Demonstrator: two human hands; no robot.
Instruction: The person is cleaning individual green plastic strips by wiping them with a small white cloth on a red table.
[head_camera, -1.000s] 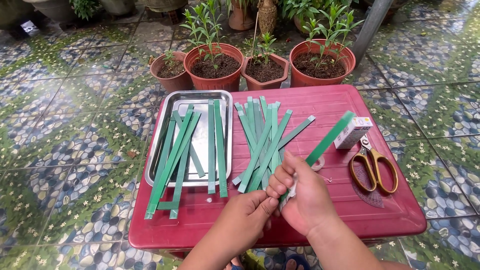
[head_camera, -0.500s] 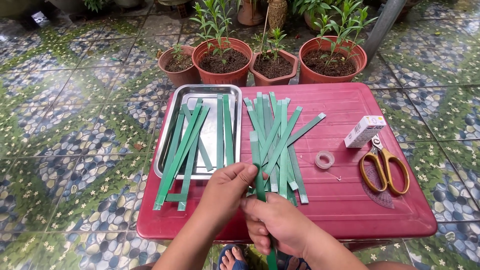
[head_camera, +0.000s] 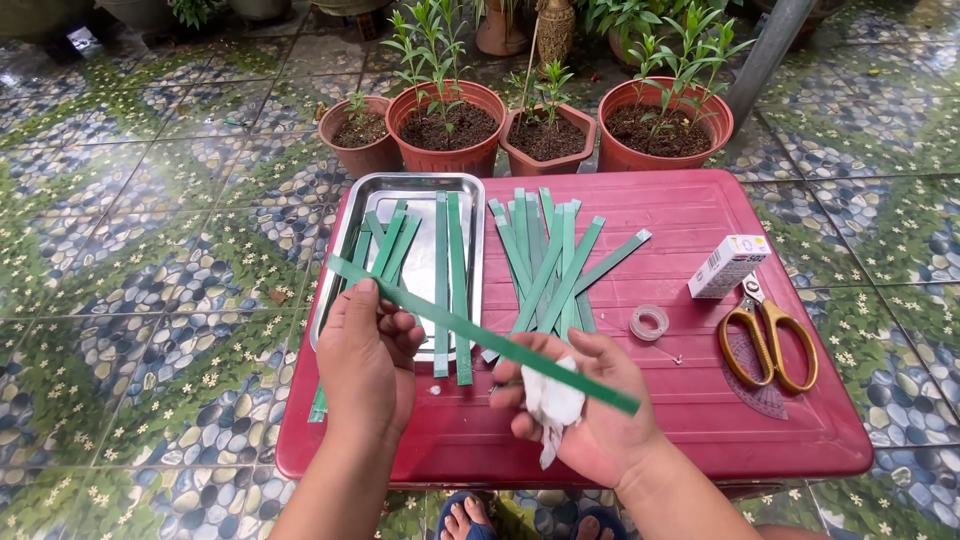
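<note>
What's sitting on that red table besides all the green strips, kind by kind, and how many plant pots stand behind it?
Terracotta plant pots: 4
Rectangular steel tray: 1
Yellow-handled scissors: 1
Small white box: 1
Clear tape roll: 1
Total: 8

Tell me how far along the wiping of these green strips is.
Looks partway. Done, probably: several green strips lie in the metal tray, though I cannot confirm they were wiped. In hand: the left hand holds one strip by its end while the right hand presses a white cloth against it. Left, apparently: a fanned pile of strips on the red table.
</note>
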